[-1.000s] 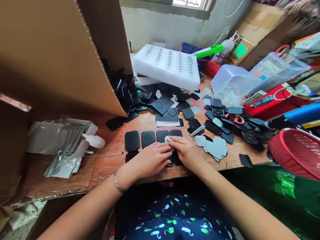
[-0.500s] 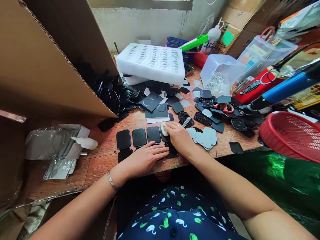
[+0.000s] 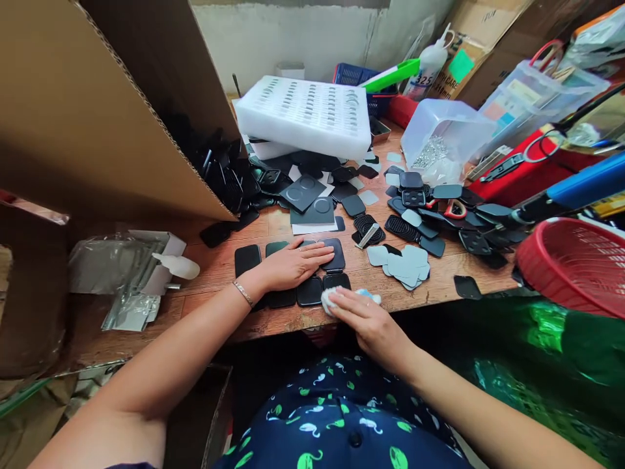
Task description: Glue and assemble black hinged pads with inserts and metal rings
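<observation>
Several black, rounded-square hinged pieces [image 3: 247, 259] lie unfolded side by side near the table's front edge. My left hand [image 3: 290, 266] rests flat across their upper halves, fingers stretched toward the rightmost upper panel [image 3: 334, 253]. At the lower right end of the row, my right hand [image 3: 368, 319] presses a crumpled white cloth [image 3: 329, 301] with a bluish part against the lower panel [image 3: 336, 281]. The hand partly covers the cloth. Beyond it lies a loose pile of light grey rounded-square sheets [image 3: 407, 266].
A tall cardboard box [image 3: 131, 117] stands at the left. White foam [image 3: 303, 124] holding rows of small parts sits at the back. Black pieces [image 3: 415, 195] and a clear bin [image 3: 444, 137] are at right, with a red basket [image 3: 571, 267] at the edge. A squeeze bottle [image 3: 178, 266] lies left.
My right hand has brought the cloth from the rightmost upper panel down to the lower panel by the table edge. My left hand has shifted up from the lower halves onto the upper ones.
</observation>
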`<state>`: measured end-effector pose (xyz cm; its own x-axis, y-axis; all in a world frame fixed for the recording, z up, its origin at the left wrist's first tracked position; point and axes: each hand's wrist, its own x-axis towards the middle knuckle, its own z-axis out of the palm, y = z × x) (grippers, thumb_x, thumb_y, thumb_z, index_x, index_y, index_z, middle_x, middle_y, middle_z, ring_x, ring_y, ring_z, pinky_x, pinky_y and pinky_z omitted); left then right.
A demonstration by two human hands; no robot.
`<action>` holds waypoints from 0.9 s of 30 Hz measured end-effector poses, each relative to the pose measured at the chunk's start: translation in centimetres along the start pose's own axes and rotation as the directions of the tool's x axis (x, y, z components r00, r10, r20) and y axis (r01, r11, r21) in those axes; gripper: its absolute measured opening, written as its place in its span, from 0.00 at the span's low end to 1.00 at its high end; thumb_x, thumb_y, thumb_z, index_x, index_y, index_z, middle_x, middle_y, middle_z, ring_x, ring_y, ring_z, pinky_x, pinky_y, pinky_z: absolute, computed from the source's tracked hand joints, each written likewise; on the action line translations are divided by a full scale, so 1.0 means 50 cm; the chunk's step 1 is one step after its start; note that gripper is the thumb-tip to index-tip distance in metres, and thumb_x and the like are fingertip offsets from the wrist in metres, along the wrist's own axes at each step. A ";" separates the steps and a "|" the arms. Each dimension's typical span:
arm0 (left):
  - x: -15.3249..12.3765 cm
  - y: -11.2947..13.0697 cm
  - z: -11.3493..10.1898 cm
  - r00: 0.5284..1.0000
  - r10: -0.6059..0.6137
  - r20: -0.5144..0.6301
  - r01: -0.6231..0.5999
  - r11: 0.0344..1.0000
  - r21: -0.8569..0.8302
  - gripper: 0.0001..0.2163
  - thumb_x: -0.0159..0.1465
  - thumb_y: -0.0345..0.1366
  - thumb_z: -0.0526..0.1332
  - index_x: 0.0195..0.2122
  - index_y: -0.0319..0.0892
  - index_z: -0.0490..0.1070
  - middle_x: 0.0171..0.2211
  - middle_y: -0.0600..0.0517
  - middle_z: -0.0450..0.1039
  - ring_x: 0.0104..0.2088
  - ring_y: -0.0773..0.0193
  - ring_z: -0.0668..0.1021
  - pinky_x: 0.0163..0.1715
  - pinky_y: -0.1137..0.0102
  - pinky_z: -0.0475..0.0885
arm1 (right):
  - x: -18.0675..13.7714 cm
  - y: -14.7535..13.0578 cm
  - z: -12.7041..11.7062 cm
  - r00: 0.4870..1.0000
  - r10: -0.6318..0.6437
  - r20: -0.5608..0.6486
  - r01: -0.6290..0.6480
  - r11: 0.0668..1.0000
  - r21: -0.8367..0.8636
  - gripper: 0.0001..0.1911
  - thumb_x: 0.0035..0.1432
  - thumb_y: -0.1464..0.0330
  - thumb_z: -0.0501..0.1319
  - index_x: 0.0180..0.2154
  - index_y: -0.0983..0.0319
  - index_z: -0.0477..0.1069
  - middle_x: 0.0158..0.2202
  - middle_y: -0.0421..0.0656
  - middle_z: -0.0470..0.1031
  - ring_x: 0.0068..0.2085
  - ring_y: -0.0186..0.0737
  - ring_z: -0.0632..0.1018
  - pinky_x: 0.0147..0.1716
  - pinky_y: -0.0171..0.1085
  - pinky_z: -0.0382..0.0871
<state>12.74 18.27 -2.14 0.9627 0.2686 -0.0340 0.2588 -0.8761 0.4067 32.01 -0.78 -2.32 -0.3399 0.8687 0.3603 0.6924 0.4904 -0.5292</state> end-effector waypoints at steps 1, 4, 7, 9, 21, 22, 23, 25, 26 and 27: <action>-0.001 0.000 -0.001 1.000 -0.001 0.003 0.001 1.000 -0.010 0.23 0.74 0.35 0.45 0.69 0.48 0.56 0.70 0.50 0.55 0.71 0.61 0.56 0.70 0.56 0.38 | 0.006 -0.005 -0.001 1.000 -0.018 0.003 0.018 0.999 0.032 0.34 0.61 0.84 0.49 0.62 0.54 0.69 0.58 0.44 0.75 0.62 0.43 0.72 0.60 0.49 0.72; -0.003 -0.007 -0.001 1.000 0.017 0.004 -0.016 0.999 -0.043 0.22 0.75 0.37 0.46 0.69 0.46 0.56 0.70 0.49 0.56 0.71 0.60 0.56 0.70 0.55 0.40 | 0.047 -0.010 0.021 0.998 -0.065 -0.005 0.065 0.996 0.056 0.31 0.61 0.84 0.49 0.61 0.59 0.70 0.58 0.47 0.75 0.63 0.45 0.72 0.61 0.49 0.71; 0.000 -0.021 0.004 0.999 0.042 -0.006 -0.042 0.997 -0.063 0.22 0.74 0.36 0.47 0.68 0.45 0.58 0.69 0.48 0.57 0.71 0.60 0.57 0.70 0.55 0.43 | 0.071 -0.014 0.060 0.995 -0.095 -0.032 0.096 0.995 0.026 0.28 0.62 0.82 0.49 0.61 0.66 0.70 0.61 0.53 0.72 0.66 0.49 0.67 0.63 0.53 0.67; 0.004 -0.025 0.010 0.999 0.042 -0.014 -0.043 0.996 -0.080 0.22 0.74 0.34 0.46 0.68 0.46 0.58 0.69 0.48 0.58 0.71 0.60 0.57 0.70 0.54 0.45 | 0.060 -0.026 0.068 0.994 -0.107 0.014 0.107 0.993 0.049 0.29 0.62 0.83 0.49 0.61 0.66 0.70 0.61 0.53 0.72 0.66 0.49 0.68 0.62 0.53 0.68; -0.051 -0.063 -0.054 0.995 -0.068 -0.068 0.068 0.998 -0.005 0.20 0.74 0.37 0.50 0.66 0.51 0.61 0.70 0.51 0.58 0.71 0.57 0.57 0.70 0.48 0.41 | 0.187 -0.057 0.104 0.960 -0.244 0.137 0.238 0.969 0.062 0.25 0.63 0.81 0.51 0.58 0.66 0.72 0.62 0.51 0.71 0.67 0.47 0.66 0.65 0.49 0.64; -0.059 -0.068 -0.053 0.996 -0.088 -0.025 0.088 0.996 0.008 0.21 0.74 0.38 0.50 0.67 0.51 0.61 0.70 0.51 0.57 0.71 0.57 0.57 0.70 0.50 0.42 | 0.188 -0.057 0.119 0.955 -0.242 0.169 0.236 0.970 0.055 0.25 0.62 0.82 0.51 0.58 0.68 0.71 0.62 0.52 0.70 0.67 0.48 0.66 0.65 0.50 0.63; -0.064 -0.071 -0.049 0.995 -0.099 0.003 0.099 0.995 0.016 0.21 0.74 0.39 0.49 0.67 0.51 0.60 0.70 0.51 0.56 0.71 0.57 0.56 0.70 0.50 0.42 | 0.182 -0.058 0.129 0.950 -0.244 0.194 0.237 0.970 0.058 0.26 0.61 0.82 0.51 0.58 0.68 0.71 0.63 0.52 0.69 0.67 0.48 0.65 0.66 0.50 0.63; -0.070 -0.077 -0.040 0.995 -0.094 0.014 0.094 0.995 0.025 0.22 0.75 0.41 0.46 0.69 0.51 0.57 0.71 0.52 0.53 0.72 0.58 0.54 0.70 0.51 0.42 | 0.164 -0.063 0.136 0.934 -0.274 0.228 0.255 0.961 0.108 0.28 0.59 0.83 0.50 0.59 0.68 0.70 0.63 0.52 0.70 0.67 0.46 0.65 0.66 0.48 0.63; -0.071 -0.078 -0.036 0.997 -0.082 0.006 0.081 0.996 0.027 0.22 0.75 0.42 0.46 0.69 0.51 0.57 0.71 0.52 0.52 0.72 0.58 0.53 0.71 0.51 0.41 | 0.158 -0.068 0.136 0.926 -0.292 0.239 0.264 0.954 0.144 0.29 0.58 0.83 0.50 0.59 0.67 0.70 0.62 0.51 0.71 0.67 0.45 0.66 0.65 0.47 0.63; -0.071 -0.079 -0.033 0.998 -0.068 -0.005 0.068 0.997 0.029 0.22 0.75 0.42 0.45 0.69 0.51 0.57 0.71 0.52 0.52 0.72 0.57 0.53 0.71 0.50 0.41 | 0.157 -0.074 0.136 0.920 -0.306 0.244 0.269 0.947 0.175 0.29 0.57 0.84 0.51 0.59 0.67 0.70 0.62 0.51 0.71 0.66 0.43 0.67 0.65 0.45 0.64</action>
<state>8.16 21.47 -2.11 0.9425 0.3293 -0.0575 0.3260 -0.8672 0.3765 22.45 4.67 -2.75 -0.6801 0.6662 0.3059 0.4531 0.7101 -0.5390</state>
